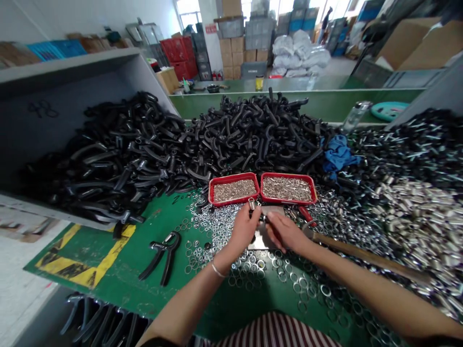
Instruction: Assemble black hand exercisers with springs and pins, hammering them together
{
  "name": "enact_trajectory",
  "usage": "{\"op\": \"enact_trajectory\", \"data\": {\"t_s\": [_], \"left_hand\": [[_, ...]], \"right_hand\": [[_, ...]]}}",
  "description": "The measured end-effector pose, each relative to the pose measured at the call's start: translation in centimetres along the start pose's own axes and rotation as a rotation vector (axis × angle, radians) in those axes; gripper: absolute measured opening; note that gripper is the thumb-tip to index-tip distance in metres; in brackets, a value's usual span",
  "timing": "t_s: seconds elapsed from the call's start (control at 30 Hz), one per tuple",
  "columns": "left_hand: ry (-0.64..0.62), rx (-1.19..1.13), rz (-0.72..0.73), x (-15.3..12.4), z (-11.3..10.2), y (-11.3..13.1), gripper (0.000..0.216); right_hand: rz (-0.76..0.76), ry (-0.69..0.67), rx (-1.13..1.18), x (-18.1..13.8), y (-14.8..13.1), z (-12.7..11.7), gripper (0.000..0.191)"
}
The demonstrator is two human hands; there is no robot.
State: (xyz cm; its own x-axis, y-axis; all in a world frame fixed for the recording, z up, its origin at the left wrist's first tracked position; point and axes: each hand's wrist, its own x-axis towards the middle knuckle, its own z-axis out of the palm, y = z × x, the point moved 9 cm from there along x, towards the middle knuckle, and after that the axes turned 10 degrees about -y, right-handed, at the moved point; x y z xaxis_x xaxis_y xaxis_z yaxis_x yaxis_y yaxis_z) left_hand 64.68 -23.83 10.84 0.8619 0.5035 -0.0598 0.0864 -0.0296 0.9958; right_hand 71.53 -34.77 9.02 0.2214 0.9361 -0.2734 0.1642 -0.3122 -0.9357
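My left hand (244, 228) is closed in a pinch on a small metal coil spring (251, 204) that stands upright above its fingertips. My right hand (286, 232) is closed beside it, fingers curled around a small dark part that I cannot make out. Both hands meet over a flat metal plate (257, 241) lying on the green table (155, 217), just in front of two red trays. Loose metal rings (213, 226) lie scattered all around the hands.
The left red tray (234, 189) holds tiny metal bits, the right red tray (288, 188) small pins. Heaps of black plastic handles (152, 144) fill the back. A finished hand gripper (161, 254) lies left. Springs (415, 212) pile up right, with a wooden-handled hammer (361, 253).
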Motion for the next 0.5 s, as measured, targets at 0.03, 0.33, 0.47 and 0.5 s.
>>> {"op": "enact_trajectory", "data": {"t_s": [0.03, 0.33, 0.47, 0.5], "left_hand": [[0.013, 0.109, 0.086, -0.2, 0.1, 0.9, 0.024], [-0.107, 0.214, 0.242, -0.7, 2.8, 2.4, 0.02], [-0.174, 0.277, 0.224, -0.1, 3.9, 2.0, 0.019], [-0.158, 0.266, 0.194, 0.1, 3.9, 1.5, 0.021]], "right_hand": [[0.056, -0.088, 0.138, -0.2, 0.5, 0.9, 0.061], [-0.007, -0.319, 0.238, -2.3, 1.6, 0.8, 0.068], [-0.03, -0.186, 0.122, -2.9, 2.2, -0.9, 0.069], [-0.072, -0.02, -0.011, -3.2, 1.7, -2.5, 0.061]]}}
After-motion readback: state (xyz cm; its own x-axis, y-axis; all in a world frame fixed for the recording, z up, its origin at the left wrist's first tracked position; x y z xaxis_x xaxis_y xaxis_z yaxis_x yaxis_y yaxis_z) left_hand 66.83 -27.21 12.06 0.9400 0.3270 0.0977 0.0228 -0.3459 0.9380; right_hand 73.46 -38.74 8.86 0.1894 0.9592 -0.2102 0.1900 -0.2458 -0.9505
